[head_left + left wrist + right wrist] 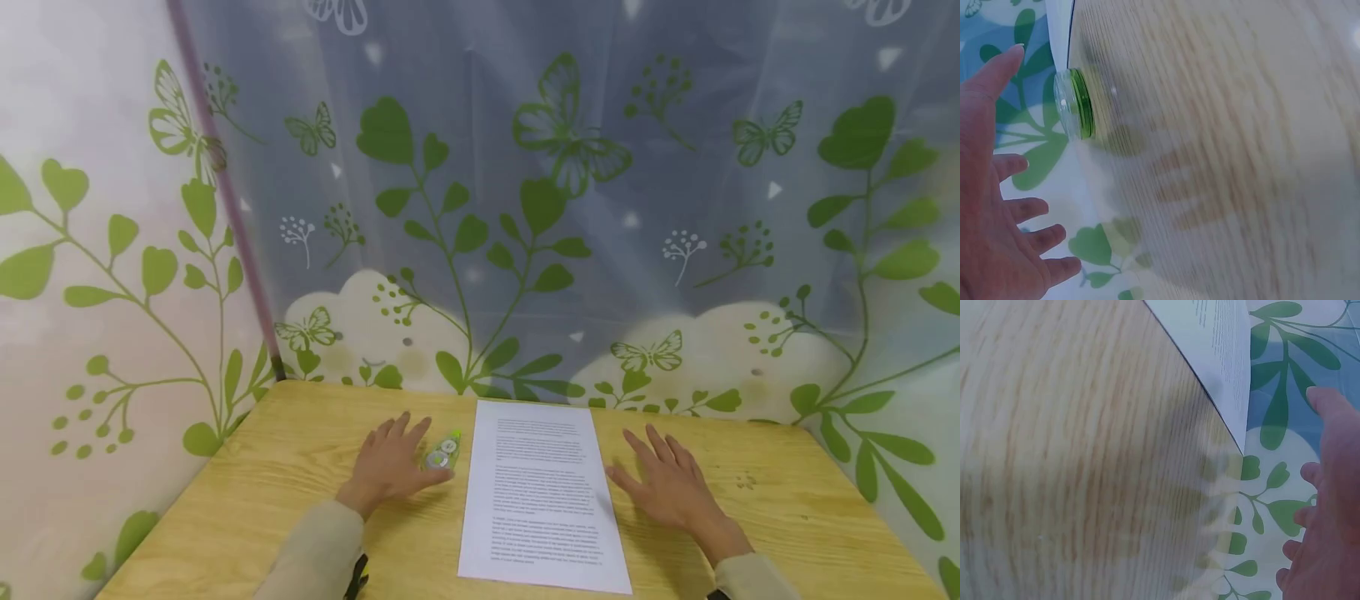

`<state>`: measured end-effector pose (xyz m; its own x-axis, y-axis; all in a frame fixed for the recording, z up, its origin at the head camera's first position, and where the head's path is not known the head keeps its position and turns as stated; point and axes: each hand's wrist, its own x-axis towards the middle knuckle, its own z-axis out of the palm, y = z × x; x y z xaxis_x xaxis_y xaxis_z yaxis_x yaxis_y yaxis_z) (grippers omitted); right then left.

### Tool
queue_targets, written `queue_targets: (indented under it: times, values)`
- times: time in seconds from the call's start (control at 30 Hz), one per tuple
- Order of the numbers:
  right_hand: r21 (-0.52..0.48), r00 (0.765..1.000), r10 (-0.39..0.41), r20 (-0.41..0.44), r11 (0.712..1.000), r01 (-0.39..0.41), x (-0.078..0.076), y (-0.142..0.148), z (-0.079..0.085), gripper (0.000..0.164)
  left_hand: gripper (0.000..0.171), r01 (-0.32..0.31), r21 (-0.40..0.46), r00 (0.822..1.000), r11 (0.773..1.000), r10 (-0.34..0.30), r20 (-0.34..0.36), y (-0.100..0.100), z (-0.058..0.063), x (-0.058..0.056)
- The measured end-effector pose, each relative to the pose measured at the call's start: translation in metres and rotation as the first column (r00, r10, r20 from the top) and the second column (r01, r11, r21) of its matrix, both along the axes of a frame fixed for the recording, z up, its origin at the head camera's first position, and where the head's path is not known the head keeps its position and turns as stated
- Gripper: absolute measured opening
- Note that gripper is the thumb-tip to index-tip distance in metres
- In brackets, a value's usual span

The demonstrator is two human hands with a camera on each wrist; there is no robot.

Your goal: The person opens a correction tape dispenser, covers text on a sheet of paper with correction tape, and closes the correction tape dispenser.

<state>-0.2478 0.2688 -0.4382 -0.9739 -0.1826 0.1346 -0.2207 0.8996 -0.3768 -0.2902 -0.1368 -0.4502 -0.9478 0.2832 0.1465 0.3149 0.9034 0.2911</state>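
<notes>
Head view: I see a printed sheet [536, 497] flat on a wooden table [292, 442]. Left of the sheet, a green correction tape [442, 452] lies just beside the left hand [392, 462], fingers spread, holding nothing. Right of the sheet, the right hand [666, 481] spreads likewise, empty.

Left wrist view: separated fingers, with the tape apart from them.

Right wrist view: fingers apart, near the sheet.

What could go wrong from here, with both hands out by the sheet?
The left hand might knock the correction tape, which lies close by its thumb. The right hand could nudge the sheet askew: its thumb is near the right edge, and nothing weighs the paper down.
</notes>
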Motion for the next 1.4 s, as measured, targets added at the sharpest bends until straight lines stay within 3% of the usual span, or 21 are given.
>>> queue_targets:
  times: [0.27,0.43,0.63,0.93,1.4]
  values:
    - [-0.004,1.0,0.009,0.016,1.0,-0.009,-0.003,-0.001,-0.001,0.076,0.093,-0.01,0.018,0.999,1.0,0.009,0.034,0.012,0.001,-0.002]
    - [-0.028,1.0,0.022,0.023,0.999,-0.021,-0.004,-0.001,-0.003,0.076,0.089,-0.016,-0.018,0.999,1.0,0.017,0.032,0.021,0.003,-0.006]
    - [-0.035,0.999,0.022,0.024,0.999,-0.021,-0.004,0.002,-0.006,0.075,0.076,-0.038,0.004,0.999,0.999,0.038,0.02,0.039,0.004,-0.01]
    - [-0.027,0.999,0.03,0.027,0.999,-0.029,-0.003,0.002,-0.006,0.073,0.048,-0.14,-0.023,0.99,0.99,0.139,-0.016,0.053,0.001,-0.018]
    - [-0.014,0.999,0.035,0.0,0.999,-0.035,-0.002,0.003,-0.007,0.07,0.025,-0.212,-0.014,0.977,0.977,0.212,0.015,0.064,0.003,-0.019]
